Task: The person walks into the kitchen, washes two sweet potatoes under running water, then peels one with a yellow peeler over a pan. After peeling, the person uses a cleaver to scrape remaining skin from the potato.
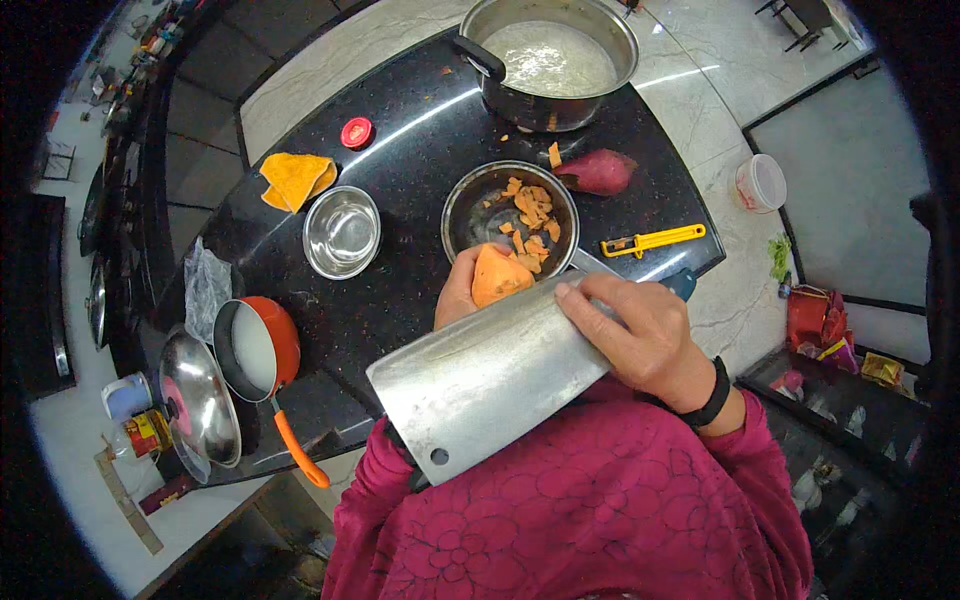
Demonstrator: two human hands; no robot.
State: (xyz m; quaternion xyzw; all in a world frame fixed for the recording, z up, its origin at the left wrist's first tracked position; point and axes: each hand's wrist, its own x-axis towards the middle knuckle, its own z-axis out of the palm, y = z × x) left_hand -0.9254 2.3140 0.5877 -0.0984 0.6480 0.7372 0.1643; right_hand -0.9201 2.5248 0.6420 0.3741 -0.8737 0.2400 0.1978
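My left hand [457, 289] grips a peeled orange sweet potato [499, 276] at the near rim of a steel saucepan [452, 202]. Inside that pan lie several orange chunks [534, 206]. A wide steel cleaver [487, 375] is in my right hand [649, 330], its blade slanting across in front of the sweet potato and covering part of my left hand. Whether the edge touches the sweet potato I cannot tell. Beyond the saucepan lies an unpeeled red-skinned sweet potato [600, 172] with a small orange piece beside it. A yellow peeler [652, 241] rests to the right.
A large steel pot [555, 105] holding cloudy liquid stands at the far edge. Leftward are a steel bowl [342, 232], an orange cloth [296, 180], a red lid [357, 133], an orange pan [281, 349] with its handle towards me, a metal lid [210, 397] and a plastic bag [207, 289].
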